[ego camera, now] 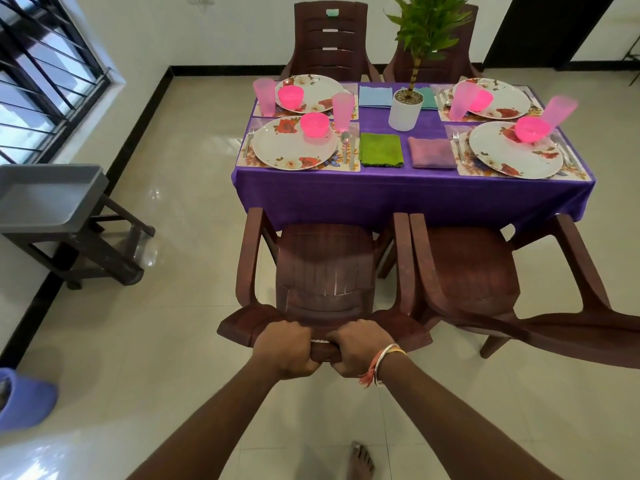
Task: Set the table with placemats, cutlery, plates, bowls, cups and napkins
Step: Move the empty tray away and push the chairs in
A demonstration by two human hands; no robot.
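Left hand [287, 348] and right hand [356, 349] both clamped side by side on the top rail of the chair [325, 261] at the counter [381, 197] near-left corner, probably squaring it up, since plates [294, 147], bowls [314, 124], cups [343, 110] and cutlery [345, 140] sit on placemats [244, 161] at all four corners, napkins [381, 149] mid-counter.

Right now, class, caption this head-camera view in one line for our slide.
The left hand and right hand grip the back of a brown chair at the purple table set for four.
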